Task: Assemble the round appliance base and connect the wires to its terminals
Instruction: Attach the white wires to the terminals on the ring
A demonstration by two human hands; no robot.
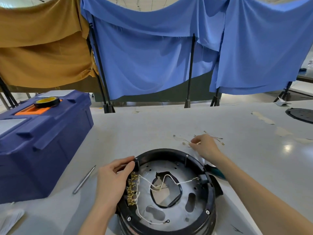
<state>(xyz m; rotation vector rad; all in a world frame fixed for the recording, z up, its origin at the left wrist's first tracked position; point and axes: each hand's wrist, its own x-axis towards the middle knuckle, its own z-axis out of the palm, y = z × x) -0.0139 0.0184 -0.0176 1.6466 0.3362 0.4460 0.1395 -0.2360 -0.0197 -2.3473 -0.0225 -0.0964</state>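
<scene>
The round appliance base point(169, 152) is a black ring with a grey metal plate inside, near the table's front edge. A row of brass terminals point(131, 189) lines its left inner wall, and white wires point(152, 183) run from them across the plate. My left hand point(112, 182) grips the base's left rim beside the terminals. My right hand point(204, 146) reaches past the far rim and pinches a loose thin wire point(196, 142) from several loose wires point(215, 138) lying on the table.
A dark blue toolbox point(42, 141) with a tape roll point(47, 101) on top stands at the left. A metal rod point(84, 179) lies beside it. A teal-handled tool point(216, 170) sits under my right forearm. A black round cover point(300, 114) lies far right.
</scene>
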